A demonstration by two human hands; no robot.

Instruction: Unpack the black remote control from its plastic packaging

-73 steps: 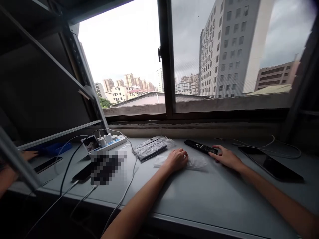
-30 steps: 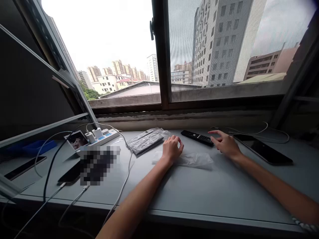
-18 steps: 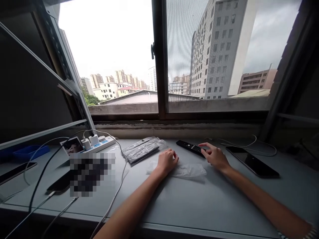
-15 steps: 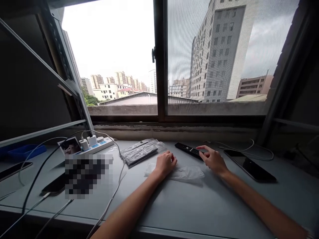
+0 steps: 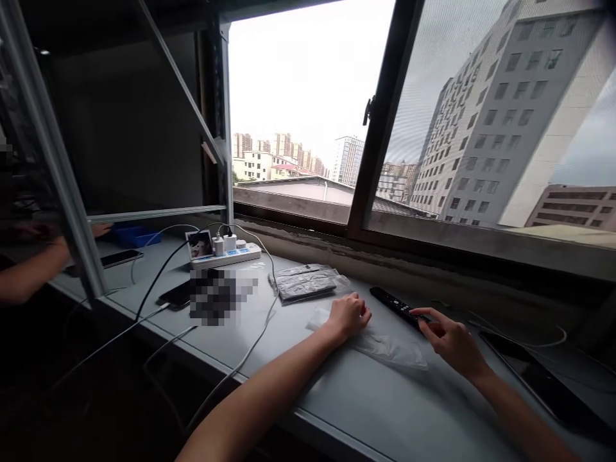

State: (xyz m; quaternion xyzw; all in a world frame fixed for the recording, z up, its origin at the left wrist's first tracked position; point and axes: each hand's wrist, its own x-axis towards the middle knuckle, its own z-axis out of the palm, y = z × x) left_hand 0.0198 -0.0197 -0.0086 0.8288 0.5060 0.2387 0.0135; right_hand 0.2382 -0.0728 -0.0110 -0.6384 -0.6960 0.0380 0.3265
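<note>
A black remote control (image 5: 395,305) with several buttons lies slanted on the grey desk near the window wall. My right hand (image 5: 450,343) has its index finger and thumb on the near end of it, pinching its edges. To the left, my left hand (image 5: 347,317) rests on the desk with fingers curled in, and nothing shows in them. Beneath and beside that hand is a crumpled clear plastic bag (image 5: 392,348). Behind it lies a dark flat item in a clear plastic wrapper (image 5: 307,282).
A white power strip (image 5: 226,258) with chargers stands at the back left, beside a dark phone (image 5: 180,294) and loose cables. A large black tablet or phone (image 5: 534,378) lies at the right. Past the metal shelf post (image 5: 62,167), another person's arm (image 5: 36,273) reaches in near a blue tray (image 5: 137,236).
My view has turned to the left and tilted, so the other person's arm now shows. Both hands keep nearly the same places on the desk, the right still at the remote control.
</note>
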